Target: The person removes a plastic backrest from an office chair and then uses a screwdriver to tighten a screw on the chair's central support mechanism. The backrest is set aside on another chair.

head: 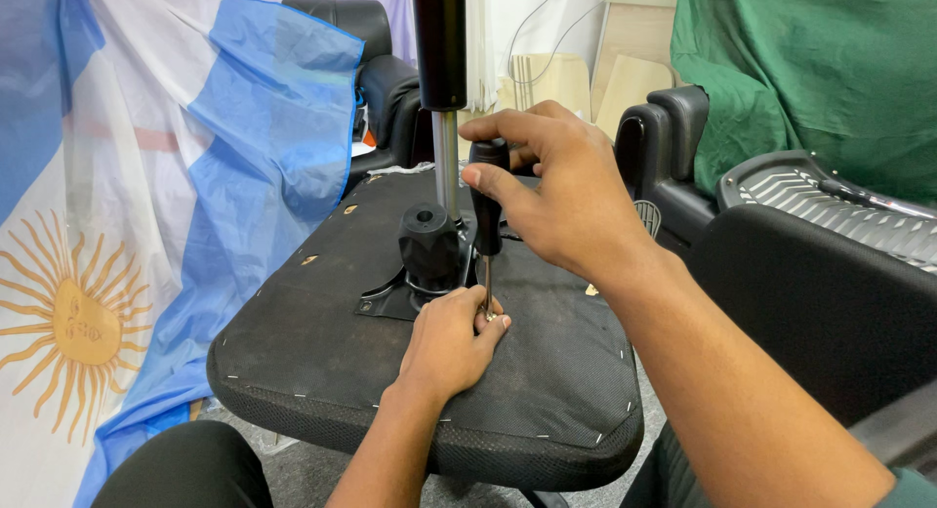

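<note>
An office chair seat (322,342) lies upside down before me, its black fabric underside facing up. A black metal mechanism plate (386,301) with a black knob (427,243) and a gas-lift column (441,69) stands on it. My right hand (556,191) grips the black handle of a screwdriver (487,210) held upright, tip down at the plate's edge. My left hand (449,337) rests on the seat, its fingers pinching a small screw at the screwdriver's tip.
A blue and white flag with a yellow sun (127,205) hangs at left. Black chair parts (673,147) and a ribbed plastic seat back (830,201) stand at right, under a green cloth (810,69). Another black cushion (830,313) sits close at right.
</note>
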